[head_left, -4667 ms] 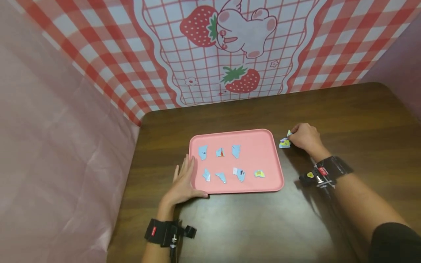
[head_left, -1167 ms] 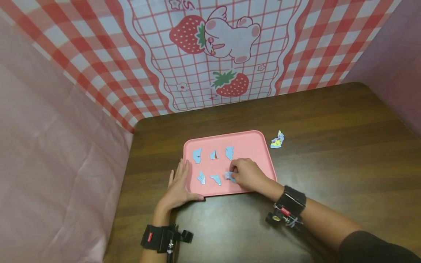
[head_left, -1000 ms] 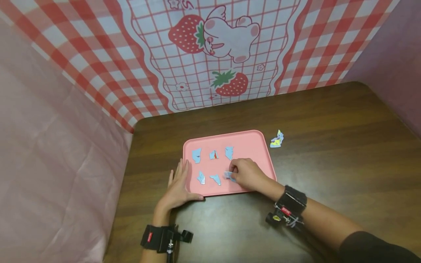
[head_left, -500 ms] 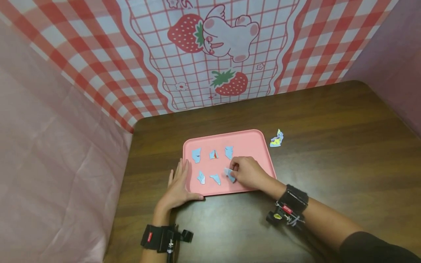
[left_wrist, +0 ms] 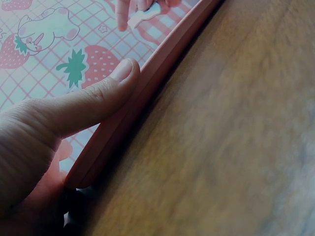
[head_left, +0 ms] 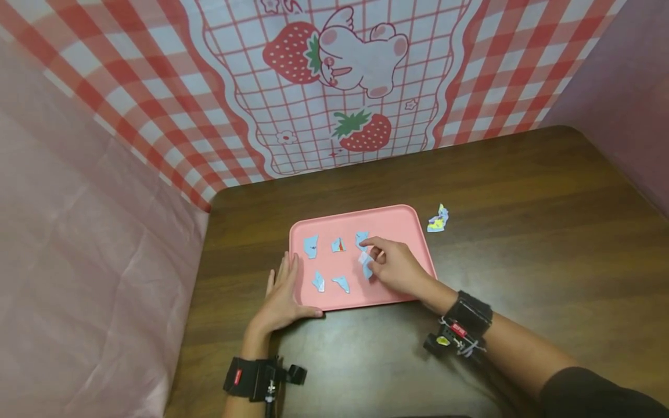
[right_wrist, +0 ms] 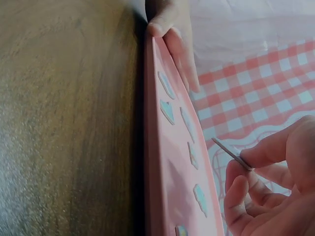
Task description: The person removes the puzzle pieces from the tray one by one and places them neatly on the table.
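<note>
A pink tray [head_left: 334,303] lies on the table with several irregular, mostly light-blue puzzle pieces spread over it, such as a piece with a red mark [head_left: 338,245]. Along its left side rests my left hand [head_left: 281,299], fingers straight, its thumb [left_wrist: 106,93] on the front rim. My right hand [head_left: 398,266] pinches a blue-and-white puzzle piece [head_left: 367,267] between thumb and fingers, held above the tray; the right wrist view shows this flat piece [right_wrist: 231,153] edge-on. Beneath the right hand, a partly cut-off coloured piece [right_wrist: 181,230] shows on the tray in that same view.
Right of the tray, a cluster of yellow, blue and purple puzzle pieces [head_left: 438,220] sits on the brown wooden table [head_left: 522,203]. A red-checked strawberry cloth [head_left: 360,116] hangs behind the table, and a pale pink curtain [head_left: 94,261] at the left.
My right hand has come from the cluster to the tray, gripped the blue-and-white puzzle piece in the front row, and raised it towards the back. My left hand stays at the tray's side.
</note>
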Available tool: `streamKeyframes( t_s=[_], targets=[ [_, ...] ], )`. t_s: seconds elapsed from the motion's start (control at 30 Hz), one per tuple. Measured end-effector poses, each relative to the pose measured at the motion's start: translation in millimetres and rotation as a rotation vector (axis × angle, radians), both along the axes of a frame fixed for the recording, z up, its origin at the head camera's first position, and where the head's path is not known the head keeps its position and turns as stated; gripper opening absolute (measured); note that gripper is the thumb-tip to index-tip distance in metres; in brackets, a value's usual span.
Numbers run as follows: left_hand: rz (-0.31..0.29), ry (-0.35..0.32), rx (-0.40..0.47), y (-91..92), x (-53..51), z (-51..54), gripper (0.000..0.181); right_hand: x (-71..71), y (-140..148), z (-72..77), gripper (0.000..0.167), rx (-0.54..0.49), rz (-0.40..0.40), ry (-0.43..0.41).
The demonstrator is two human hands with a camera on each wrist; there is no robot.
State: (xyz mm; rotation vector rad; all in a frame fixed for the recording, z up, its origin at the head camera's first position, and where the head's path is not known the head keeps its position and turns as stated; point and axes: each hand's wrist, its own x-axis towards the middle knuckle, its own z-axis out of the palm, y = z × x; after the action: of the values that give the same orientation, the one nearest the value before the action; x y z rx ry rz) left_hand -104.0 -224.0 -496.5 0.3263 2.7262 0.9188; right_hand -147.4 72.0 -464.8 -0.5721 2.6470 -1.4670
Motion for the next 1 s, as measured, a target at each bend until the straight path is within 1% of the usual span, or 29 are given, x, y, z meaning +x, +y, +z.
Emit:
streamKeyframes(
  t_s=[0.23,0.57,0.9,1.0],
  targets=[
    [0.002,-0.002,-0.001,0.4,-0.5,-1.0,0.142,-1.8,5,3.1,0.029,-0.011,-0.022,0.012],
    [0.005,-0.002,0.008,0.1,0.2,-0.5,0.141,-7.4,17,3.0,0.029,-0.048,-0.070,0.004],
    [0.005,0.000,0.013,0.7,0.9,0.1,0.141,-11.8,30,4.8,0.028,-0.039,-0.118,0.003],
    [0.006,0.001,0.013,0.7,0.8,0.0,0.142,-13.3,35,5.9,0.028,-0.035,-0.132,0.017]
  ],
)
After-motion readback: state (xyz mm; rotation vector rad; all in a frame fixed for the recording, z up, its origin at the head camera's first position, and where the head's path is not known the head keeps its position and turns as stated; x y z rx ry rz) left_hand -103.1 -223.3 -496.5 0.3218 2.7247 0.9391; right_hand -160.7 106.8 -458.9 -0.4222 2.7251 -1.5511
